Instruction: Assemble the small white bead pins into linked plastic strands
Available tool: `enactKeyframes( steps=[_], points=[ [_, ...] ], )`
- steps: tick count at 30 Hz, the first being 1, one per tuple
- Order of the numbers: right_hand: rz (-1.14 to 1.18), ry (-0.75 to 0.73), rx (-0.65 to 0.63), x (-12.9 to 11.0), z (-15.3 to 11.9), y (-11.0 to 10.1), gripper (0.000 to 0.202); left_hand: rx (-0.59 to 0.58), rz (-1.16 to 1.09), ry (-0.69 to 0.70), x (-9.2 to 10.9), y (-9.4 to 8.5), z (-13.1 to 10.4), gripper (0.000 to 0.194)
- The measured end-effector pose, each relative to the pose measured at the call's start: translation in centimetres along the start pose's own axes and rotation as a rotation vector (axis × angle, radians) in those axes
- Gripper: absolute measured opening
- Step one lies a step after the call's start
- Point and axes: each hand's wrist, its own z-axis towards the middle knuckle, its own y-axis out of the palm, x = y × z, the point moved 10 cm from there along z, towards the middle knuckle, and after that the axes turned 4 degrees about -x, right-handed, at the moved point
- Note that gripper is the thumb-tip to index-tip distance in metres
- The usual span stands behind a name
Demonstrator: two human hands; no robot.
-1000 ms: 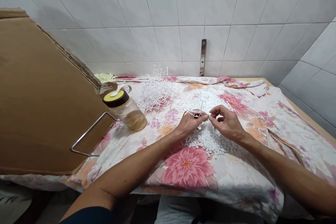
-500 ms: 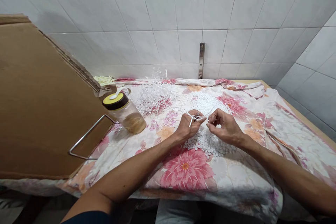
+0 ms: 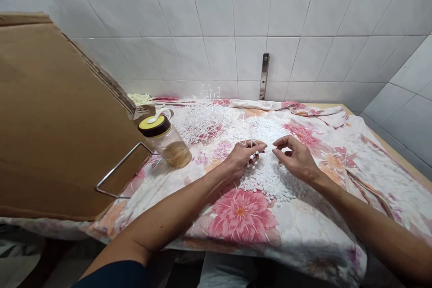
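My left hand (image 3: 245, 156) is closed on thin white plastic sprues (image 3: 251, 142) whose stems stick up past the fingers, and small white round pieces show beneath its fingertips. To its right, my right hand (image 3: 295, 157) has thumb and forefinger brought together in a pinch; whatever lies between them is too small to make out. A narrow gap separates the two hands. Under and around them spreads a heap of small white bead-like pieces (image 3: 266, 182) on the floral cloth (image 3: 243, 216). Behind my left hand lies a tangled pile of thin white stems (image 3: 204, 121).
A clear jar with a yellow-and-black lid (image 3: 168, 144), part filled with brownish liquid, stands to the left. Beside it are a bent metal bar (image 3: 118, 171) and a large cardboard box (image 3: 57, 126). A tiled wall (image 3: 216, 58) with a metal bracket (image 3: 264, 76) closes off the back.
The hands have drawn slightly apart. The white sprues in my left hand have shifted, with a stem now pointing upward. The whole view has moved a little, so things appear farther right.
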Motion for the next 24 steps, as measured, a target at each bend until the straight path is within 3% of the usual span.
enactKeyframes(
  steps=[3,6,24],
  points=[
    [0.124,0.01,-0.074,-0.2,-0.3,1.5,0.034,-0.018,-0.024,-0.01,-0.5,0.6,-0.3,0.048],
    [0.2,0.032,-0.066,-0.1,-0.5,2.1,0.04,-0.027,-0.031,0.011,-0.6,1.2,-0.4,0.051],
    [0.262,0.039,-0.054,-0.2,-0.6,2.1,0.033,-0.059,-0.067,0.01,-0.7,1.8,-0.9,0.049]
  ],
)
